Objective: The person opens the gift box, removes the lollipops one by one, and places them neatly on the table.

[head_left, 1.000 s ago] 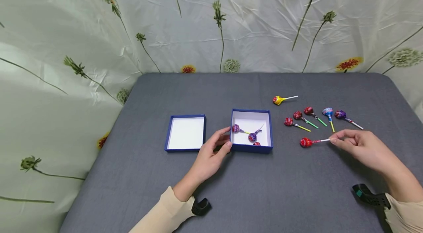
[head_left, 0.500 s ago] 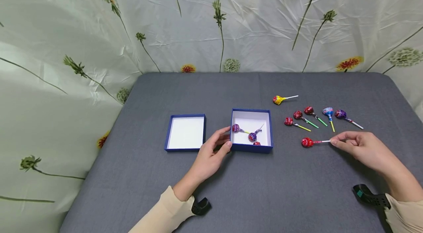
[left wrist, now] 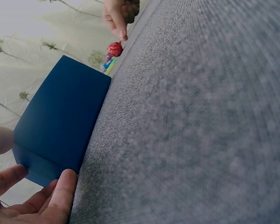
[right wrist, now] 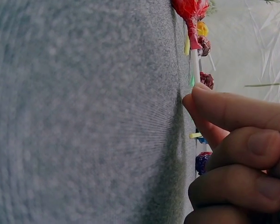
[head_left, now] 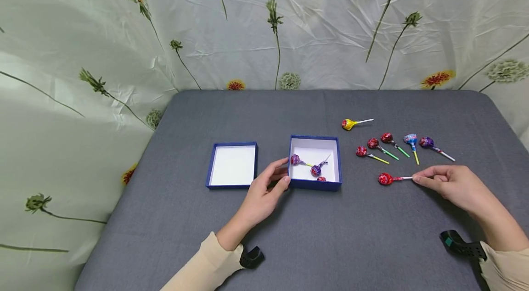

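A red-wrapped lollipop [head_left: 385, 179] is pinched by the end of its white stick between my right hand's [head_left: 458, 187] thumb and index finger; the right wrist view shows this stick [right wrist: 195, 65] close up. My left hand [head_left: 264, 194] touches the left side of an open blue box [head_left: 316, 186], with its fingers and thumb fairly straight. Inside the white-lined box lie a purple lollipop [head_left: 295, 159], a darker purple lollipop [head_left: 316, 170] and a red sweet [head_left: 321, 179] mostly hidden by the front wall.
A blue-edged white lid [head_left: 233, 165] lies left of the box. Beyond my right hand are a yellow lollipop [head_left: 348, 124], a blue lollipop [head_left: 410, 139], a purple lollipop [head_left: 426, 142] and several dark red ones [head_left: 373, 143] on the grey table [head_left: 173, 153]. A flowered curtain hangs behind.
The red lollipop's head has shifted slightly to the right between my right fingers, its stick staying pinched. My left hand and the box hold still.
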Available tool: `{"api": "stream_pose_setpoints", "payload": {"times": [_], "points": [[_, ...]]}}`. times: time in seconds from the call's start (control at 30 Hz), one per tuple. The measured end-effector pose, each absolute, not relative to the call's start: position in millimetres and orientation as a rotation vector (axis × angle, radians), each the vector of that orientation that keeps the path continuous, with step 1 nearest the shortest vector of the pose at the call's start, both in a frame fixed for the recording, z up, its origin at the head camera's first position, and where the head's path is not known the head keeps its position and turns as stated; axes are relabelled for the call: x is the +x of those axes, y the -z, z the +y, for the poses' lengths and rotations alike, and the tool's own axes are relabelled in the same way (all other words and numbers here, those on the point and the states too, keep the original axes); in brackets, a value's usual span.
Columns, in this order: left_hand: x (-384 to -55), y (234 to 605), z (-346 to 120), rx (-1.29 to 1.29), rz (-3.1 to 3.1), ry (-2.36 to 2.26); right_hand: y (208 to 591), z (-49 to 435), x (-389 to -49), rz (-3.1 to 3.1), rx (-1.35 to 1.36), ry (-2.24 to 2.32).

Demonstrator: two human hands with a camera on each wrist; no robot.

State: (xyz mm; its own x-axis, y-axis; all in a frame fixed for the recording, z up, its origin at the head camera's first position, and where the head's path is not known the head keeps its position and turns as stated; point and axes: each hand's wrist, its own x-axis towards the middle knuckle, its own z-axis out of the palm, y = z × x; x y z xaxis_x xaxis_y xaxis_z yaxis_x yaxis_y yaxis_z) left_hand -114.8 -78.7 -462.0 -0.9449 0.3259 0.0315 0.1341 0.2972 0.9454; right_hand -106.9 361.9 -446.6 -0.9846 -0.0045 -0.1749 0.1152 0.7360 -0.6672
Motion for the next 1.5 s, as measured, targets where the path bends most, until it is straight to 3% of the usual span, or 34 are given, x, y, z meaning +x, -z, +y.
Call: {"api": "stream_pose_setpoints", "payload": {"times": [0.77,1.5], "points": [[-114.3,460.6,-78.7,0.417,2.393,-1.705,444.1,365.2,-108.3,2.756,0.108,1.058],[-115.5,460.4,-77.4,0.397,2.378,-1.725,411.0,350.0,-118.6,2.786,0.118,1.023]]}}
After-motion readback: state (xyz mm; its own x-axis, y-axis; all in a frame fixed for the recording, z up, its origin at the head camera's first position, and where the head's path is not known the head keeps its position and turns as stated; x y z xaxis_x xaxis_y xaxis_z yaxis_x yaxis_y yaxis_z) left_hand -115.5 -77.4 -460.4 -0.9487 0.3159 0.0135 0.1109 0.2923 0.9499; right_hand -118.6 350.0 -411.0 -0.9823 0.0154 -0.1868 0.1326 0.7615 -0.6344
